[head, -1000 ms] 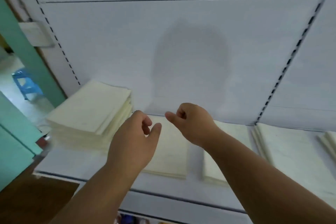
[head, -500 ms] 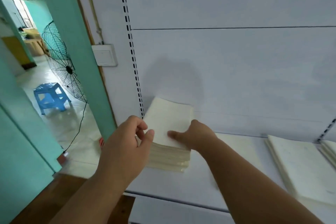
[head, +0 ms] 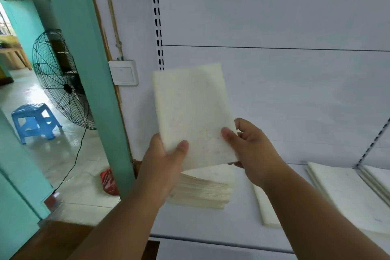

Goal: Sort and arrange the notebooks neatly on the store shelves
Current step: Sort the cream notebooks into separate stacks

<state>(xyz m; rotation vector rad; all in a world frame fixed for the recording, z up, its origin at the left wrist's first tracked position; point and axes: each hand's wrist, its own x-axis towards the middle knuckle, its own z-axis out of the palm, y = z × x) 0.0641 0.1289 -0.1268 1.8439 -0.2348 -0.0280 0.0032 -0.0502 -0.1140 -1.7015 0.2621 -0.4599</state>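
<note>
Two hands hold one pale cream, rectangular soft-cover notebook (head: 193, 116) up in the air, just above the tall stack of matching cream notebooks (head: 202, 191) at the left end of the white metal store shelf (head: 211, 226). The left hand (head: 163, 167) pinches the notebook's lower left corner, thumb on the cover and fingers hidden behind, while the right hand (head: 252, 154) grasps the lower right edge the same way; gripping both bottom corners keeps the thin book flat and tilted toward the eyes, probably so the cover can be checked before sorting. Further right on the shelf lie a low cream pile (head: 267, 209) partly hidden by the right forearm and a wider flat cream pile (head: 346, 192), well apart from the tall stack, which suggests separate groups are being built. Beyond the teal door frame (head: 90, 82) stand a black wire-caged fan (head: 61, 80) and a blue plastic stool (head: 33, 120), outside the work.
</note>
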